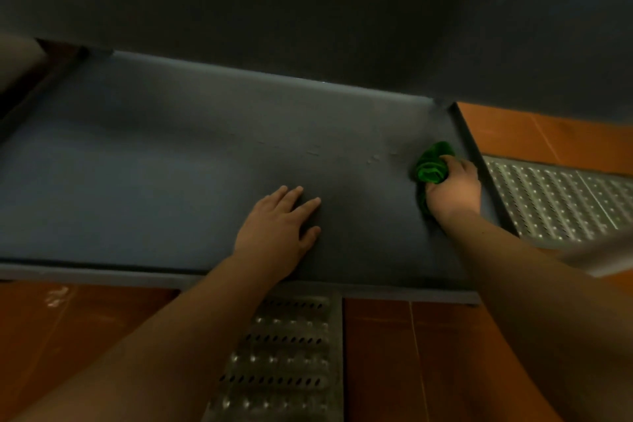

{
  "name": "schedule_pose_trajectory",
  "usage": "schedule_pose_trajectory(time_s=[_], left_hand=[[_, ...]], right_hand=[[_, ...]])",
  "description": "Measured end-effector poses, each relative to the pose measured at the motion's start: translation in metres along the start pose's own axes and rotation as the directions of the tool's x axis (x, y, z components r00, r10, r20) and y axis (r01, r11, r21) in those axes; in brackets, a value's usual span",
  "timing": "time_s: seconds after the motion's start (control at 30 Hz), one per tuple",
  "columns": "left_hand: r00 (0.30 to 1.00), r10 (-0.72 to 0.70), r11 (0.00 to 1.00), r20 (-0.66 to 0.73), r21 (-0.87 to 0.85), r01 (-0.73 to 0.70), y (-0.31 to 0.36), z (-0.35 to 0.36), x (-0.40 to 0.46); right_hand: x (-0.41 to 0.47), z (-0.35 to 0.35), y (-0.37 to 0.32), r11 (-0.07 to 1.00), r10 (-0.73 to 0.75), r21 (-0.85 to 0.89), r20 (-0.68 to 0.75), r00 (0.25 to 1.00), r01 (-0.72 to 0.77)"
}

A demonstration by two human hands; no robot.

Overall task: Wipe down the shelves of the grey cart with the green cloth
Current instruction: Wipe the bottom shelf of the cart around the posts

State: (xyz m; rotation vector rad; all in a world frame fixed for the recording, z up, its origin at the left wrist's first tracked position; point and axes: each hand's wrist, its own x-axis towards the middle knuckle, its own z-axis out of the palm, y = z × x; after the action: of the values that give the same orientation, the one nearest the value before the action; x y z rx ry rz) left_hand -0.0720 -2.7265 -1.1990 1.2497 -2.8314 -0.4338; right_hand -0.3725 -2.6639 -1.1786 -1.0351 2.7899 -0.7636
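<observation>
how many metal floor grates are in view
2: one grate in the floor in front of the shelf, between the arms, and one grate at right beyond the shelf's end. Others may be hidden.

Two bare forearms enter from the bottom edge of the view, each ending in one of the person's hands. No sleeves, cuffs or gloves show anywhere along them; both arms are uncovered from the frame's lower edge up to the wrists. The left hand (279, 223) has no ring, watch or band on it. The right hand (454, 187) likewise shows no jewellery, and its wrist is unadorned. Fingernails look short and unpainted.
</observation>
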Motion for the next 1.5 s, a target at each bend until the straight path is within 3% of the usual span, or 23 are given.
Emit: schedule_pose_trajectory(time_s=[0.17,0.5,1.17,1.37,1.5], left_hand=[[1.0,0.021,0.999,-0.015,-0.039,-0.022,-0.011,-0.007,-0.006],[0.997,-0.081,0.996,0.001,-0.028,0.081,-0.083,-0.032,-0.035],[0.915,-0.374,0.924,-0.15,-0.149,0.353,-0.25,-0.092,-0.156],[0.844,-0.499,0.858,-0.194,-0.243,0.452,-0.272,-0.113,-0.186],[0.756,-0.593,0.797,-0.277,-0.335,0.503,-0.268,-0.121,-0.208]], right_hand=[[-0.002,0.019,-0.025,0.997,-0.074,0.025,0.025,0.997,0.073],[-0.038,0.067,-0.109,0.982,-0.187,0.031,0.077,0.979,0.185],[-0.219,0.183,-0.372,0.856,-0.497,0.299,0.252,0.83,0.421],[-0.263,0.212,-0.42,0.759,-0.649,0.378,0.379,0.659,0.53],[-0.29,0.218,-0.439,0.614,-0.781,0.427,0.449,0.433,0.665]])
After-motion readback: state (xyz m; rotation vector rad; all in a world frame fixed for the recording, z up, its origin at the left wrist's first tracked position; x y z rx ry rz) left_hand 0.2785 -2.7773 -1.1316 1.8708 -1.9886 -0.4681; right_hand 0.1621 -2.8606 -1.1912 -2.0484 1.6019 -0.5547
